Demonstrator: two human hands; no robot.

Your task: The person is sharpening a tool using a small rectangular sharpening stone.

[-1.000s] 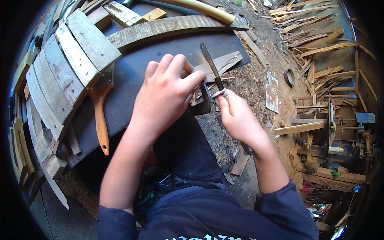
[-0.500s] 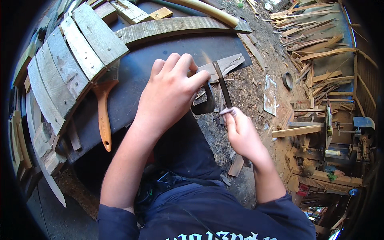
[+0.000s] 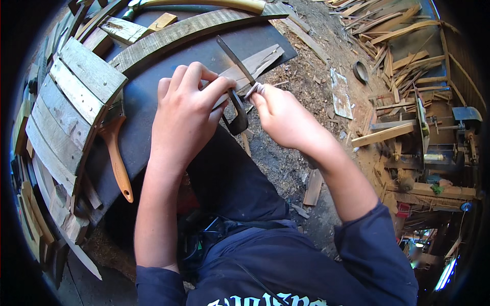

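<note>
The slats (image 3: 76,97) lay at the table's (image 3: 138,127) left, the brush (image 3: 118,158) just right of them. Behind — along the far side — ran the curved board (image 3: 168,40), the offcut (image 3: 265,57) before it near the right corner. By the near edge, the left hand (image 3: 186,107) was at the clamp (image 3: 241,122); right of it, the right hand (image 3: 278,109) held the tool (image 3: 237,61). Farther right lay the ring (image 3: 360,72), the woodpile (image 3: 403,34) beyond.

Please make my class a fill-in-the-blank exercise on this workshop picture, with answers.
The narrow dark tool is in the person's ____ hand.
The slatted wooden panel lies on the picture's ____ side.
The brush handle is coloured ____.
The tool's free end points ____ the person, not toward them.

Missing words: right; left; orange; away from
</note>
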